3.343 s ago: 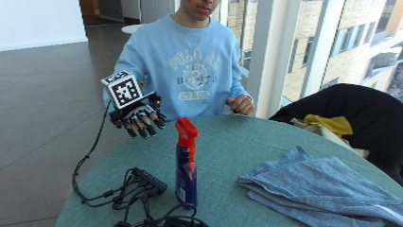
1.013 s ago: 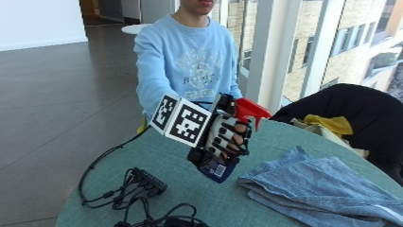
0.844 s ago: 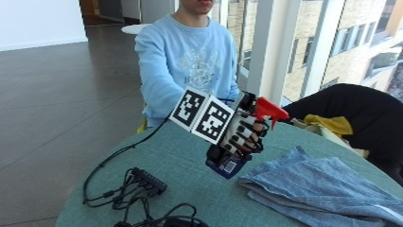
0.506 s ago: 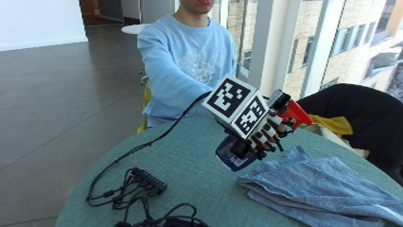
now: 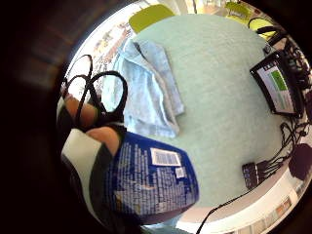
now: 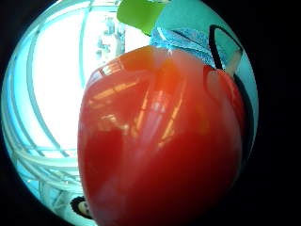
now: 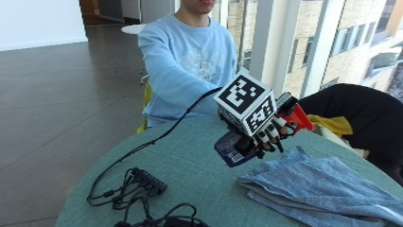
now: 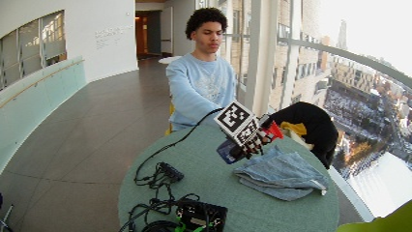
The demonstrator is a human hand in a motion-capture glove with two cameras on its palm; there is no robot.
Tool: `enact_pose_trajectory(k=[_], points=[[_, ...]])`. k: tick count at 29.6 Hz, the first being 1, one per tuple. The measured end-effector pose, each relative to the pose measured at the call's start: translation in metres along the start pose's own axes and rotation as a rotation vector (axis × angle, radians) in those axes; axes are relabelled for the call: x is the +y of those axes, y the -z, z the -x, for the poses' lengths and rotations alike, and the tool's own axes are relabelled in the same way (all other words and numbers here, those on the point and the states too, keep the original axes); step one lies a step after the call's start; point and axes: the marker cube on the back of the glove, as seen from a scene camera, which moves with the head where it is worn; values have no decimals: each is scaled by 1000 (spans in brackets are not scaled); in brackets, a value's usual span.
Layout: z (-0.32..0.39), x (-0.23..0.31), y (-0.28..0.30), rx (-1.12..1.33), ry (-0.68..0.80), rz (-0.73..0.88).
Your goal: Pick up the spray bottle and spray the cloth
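spray bottle (image 7: 234, 144): blue body, red head | cloth (image 7: 321, 189): faded blue denim | table (image 7: 189, 175): green

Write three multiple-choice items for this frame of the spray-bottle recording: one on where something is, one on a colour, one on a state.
1. Where is the cloth?
A. Lying crumpled on the table
B. Draped over the chair
C. Held in the bare hand

2. What colour is the spray bottle's head?
A. White
B. Red
C. Green

3. What is the gloved right hand doing?
A. Resting flat on the table
B. Hanging idle off the table edge
C. Gripping the spray bottle in the air

Answers:
1 A: the blue cloth lies in folds on the green table, beside the hand.
2 B: the spray bottle has a red head over a blue body, and red fills the thumb side palm view.
3 C: the right hand has its fingers curled round the bottle, which is tilted and clear of the table.
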Motion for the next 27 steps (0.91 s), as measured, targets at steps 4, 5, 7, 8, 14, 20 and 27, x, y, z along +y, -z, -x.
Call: enact_pose_trajectory(k=[4,5,7,8,14,20,27], points=[[0,2,2,0,12,-5],[0,2,2,-1,12,-6],[-1,3,3,-7,9,-6],[-2,3,4,-10,7,-6],[-4,4,4,-18,-1,-5],[-4,4,4,-13,-4,5],[-4,5,2,-4,-5,12]])
